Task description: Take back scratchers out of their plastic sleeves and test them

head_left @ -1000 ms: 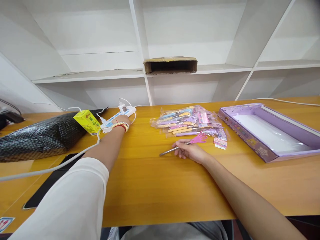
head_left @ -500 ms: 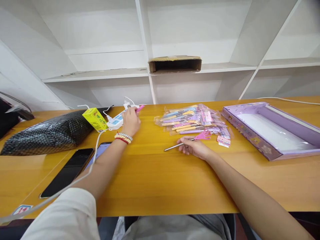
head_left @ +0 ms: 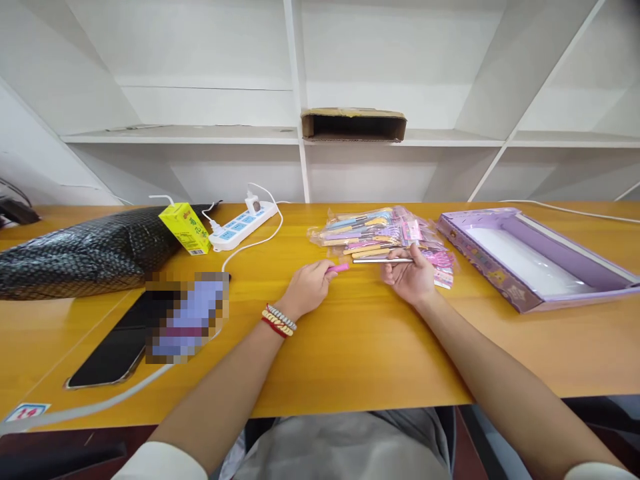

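Note:
A small pink tube (head_left: 338, 269) is pinched in my left hand (head_left: 309, 288), its end pointing right. My right hand (head_left: 411, 275), palm partly up, grips a thin silver rod (head_left: 376, 261) whose bare end points left at the tube. A short gap separates the two ends. The rod's pink claw-shaped head, visible earlier, cannot be told apart behind my right hand. Just beyond my hands lies a pile of clear packets (head_left: 365, 230) holding blue, purple and yellow sticks with pink cards.
A purple open box (head_left: 520, 303) lies at the right. Leftward are a white power strip (head_left: 243, 228), a yellow drink carton (head_left: 185, 229), a black wrapped parcel (head_left: 100, 257), a dark phone (head_left: 113, 350) and a blurred-out screen (head_left: 193, 313). A cardboard box (head_left: 353, 112) sits on the shelf.
My left hand has come from the power strip to the middle with the pink tube. My right hand has moved slightly right and away from me, turning palm up with the rod.

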The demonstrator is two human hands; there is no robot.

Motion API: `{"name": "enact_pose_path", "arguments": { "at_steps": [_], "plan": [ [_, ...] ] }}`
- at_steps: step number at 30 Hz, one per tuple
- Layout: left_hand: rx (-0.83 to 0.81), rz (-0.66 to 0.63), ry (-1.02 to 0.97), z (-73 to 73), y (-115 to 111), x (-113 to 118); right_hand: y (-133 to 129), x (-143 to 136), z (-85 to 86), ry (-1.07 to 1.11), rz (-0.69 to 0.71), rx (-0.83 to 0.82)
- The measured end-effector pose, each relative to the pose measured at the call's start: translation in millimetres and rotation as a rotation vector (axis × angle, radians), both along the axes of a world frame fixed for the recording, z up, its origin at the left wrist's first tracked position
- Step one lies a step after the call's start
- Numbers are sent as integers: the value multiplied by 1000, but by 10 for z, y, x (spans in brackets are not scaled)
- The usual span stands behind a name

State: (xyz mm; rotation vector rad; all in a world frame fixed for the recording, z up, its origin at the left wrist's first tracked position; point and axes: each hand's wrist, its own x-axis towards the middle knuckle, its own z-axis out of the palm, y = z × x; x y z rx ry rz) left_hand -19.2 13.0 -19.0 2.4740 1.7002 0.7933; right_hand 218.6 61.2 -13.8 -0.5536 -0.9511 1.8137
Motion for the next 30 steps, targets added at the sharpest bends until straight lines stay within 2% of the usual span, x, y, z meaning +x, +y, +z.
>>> {"name": "enact_pose_path", "arguments": {
  "at_steps": [5, 11, 24, 30],
  "plan": [
    [11, -73, -82, -25, 6, 25, 51, -20, -34, -41, -3, -59],
    [10, -55, -110, -1, -19, 56, 74, -24, -45, -109, 1, -76],
    [13, 15, 232, 115, -108, 51, -1, -76, -26, -214, 82, 52],
    [-7, -29, 185, 89, -96, 47, -7, -69, 2, -284, 93, 82]
  ]
}}
